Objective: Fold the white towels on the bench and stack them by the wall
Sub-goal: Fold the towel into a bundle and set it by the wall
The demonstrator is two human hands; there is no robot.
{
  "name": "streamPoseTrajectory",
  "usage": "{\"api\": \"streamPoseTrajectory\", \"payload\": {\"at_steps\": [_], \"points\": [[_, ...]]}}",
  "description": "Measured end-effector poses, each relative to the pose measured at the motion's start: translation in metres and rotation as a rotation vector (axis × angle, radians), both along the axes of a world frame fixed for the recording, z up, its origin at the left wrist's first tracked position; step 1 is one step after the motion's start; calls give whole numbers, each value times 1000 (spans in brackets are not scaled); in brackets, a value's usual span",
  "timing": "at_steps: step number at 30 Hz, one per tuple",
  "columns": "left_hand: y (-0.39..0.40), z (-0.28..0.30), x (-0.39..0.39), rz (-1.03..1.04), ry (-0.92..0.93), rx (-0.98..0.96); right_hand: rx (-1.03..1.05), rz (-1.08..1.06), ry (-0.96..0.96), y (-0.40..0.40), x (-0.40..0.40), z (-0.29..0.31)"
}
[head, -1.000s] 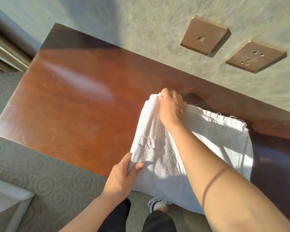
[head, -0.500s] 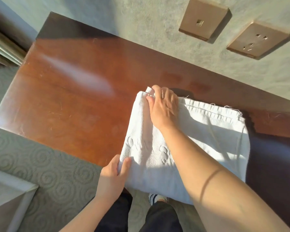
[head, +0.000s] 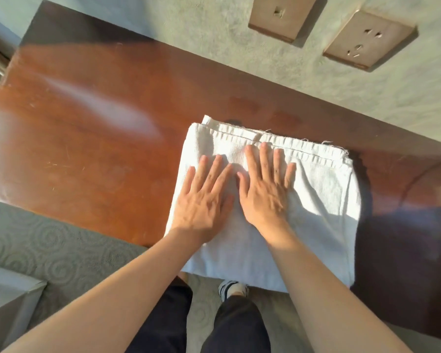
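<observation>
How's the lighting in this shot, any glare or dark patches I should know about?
Head view: warm low sunlight, with a pale glare streak on the bench left of the towel; the bench's right end lies in deep shadow; both hands are evenly lit; wide-angle bending skews the wall sockets.

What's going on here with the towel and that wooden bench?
A person is folding a white towel on a reddish-brown wooden bench. Right now both hands lie flat on it, fingers straight: the left hand and the right hand side by side, pressing it smooth. The towel is folded into a rough rectangle, its near edge hanging over the bench's front. It sits short of the wall, and no stack shows there yet.
</observation>
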State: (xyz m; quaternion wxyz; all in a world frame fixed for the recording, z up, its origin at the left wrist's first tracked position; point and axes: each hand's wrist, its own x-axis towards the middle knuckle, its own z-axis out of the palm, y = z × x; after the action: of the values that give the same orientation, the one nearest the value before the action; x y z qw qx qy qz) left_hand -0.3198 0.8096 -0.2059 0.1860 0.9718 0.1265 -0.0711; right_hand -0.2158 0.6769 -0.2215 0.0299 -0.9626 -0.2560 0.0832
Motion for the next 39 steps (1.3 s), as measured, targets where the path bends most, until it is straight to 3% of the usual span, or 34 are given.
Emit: {"api": "streamPoseTrajectory", "payload": {"at_steps": [4,7,11,17,25,29,31,34,36,39], "points": [[13,-17,5,-71,83,125,-9,92,28,-31,34,1],[15,-15,40,-111,87,190,-47,33,92,-37,68,5],[10,-3,96,-81,135,313,97,-85,102,-30,90,24],[-28,-12,53,-251,17,73,52,-140,100,-86,20,13],[-51,-17,62,-127,-37,145,-31,-346,21,-125,112,10],[-51,-15,69,-122,9,111,141,-189,-30,-75,47,8],[-48,-9,72,-136,7,82,116,-101,-11,-72,20,1],[-37,5,67,-152,-89,25,81,-87,-58,-94,41,-1],[-21,10,56,-126,-172,38,59,-163,-32,-108,61,3],[3,10,37,-29,-152,-9,176,-461,-10,-121,63,11]]}}
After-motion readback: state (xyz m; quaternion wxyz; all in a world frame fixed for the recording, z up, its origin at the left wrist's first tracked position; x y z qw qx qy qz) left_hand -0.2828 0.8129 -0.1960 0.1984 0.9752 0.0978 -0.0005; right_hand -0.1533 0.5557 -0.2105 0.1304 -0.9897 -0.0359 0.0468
